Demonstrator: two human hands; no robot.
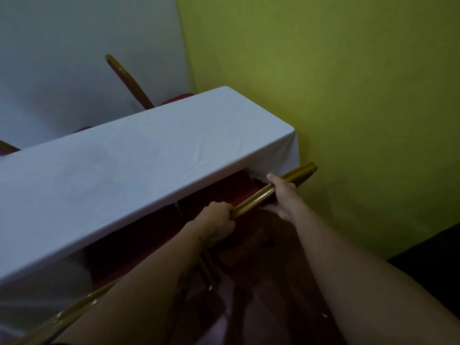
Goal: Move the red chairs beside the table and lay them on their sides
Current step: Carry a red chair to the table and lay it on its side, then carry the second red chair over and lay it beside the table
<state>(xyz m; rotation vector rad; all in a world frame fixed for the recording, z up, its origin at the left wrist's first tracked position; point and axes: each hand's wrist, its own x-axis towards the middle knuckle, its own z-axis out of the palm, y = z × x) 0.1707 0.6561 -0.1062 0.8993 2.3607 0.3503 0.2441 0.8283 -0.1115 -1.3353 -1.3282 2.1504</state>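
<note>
A red chair with a gold metal frame [256,196] stands at the near side of a long table under a white cloth [139,160], its red seat partly under the tablecloth's edge. My left hand [219,224] grips the left end of the chair's top rail. My right hand [281,195] holds the same gold rail further right, fingers wrapped under it. Another gold rail [67,312] of a second chair curves across the lower left. Beyond the table, a third red chair [129,80] shows its gold back.
A yellow-green wall [348,95] closes the right side, close to the table's end. A white wall [74,58] lies behind the table. A dark object [428,260] sits at the lower right. The floor [261,317] under the chair is dim.
</note>
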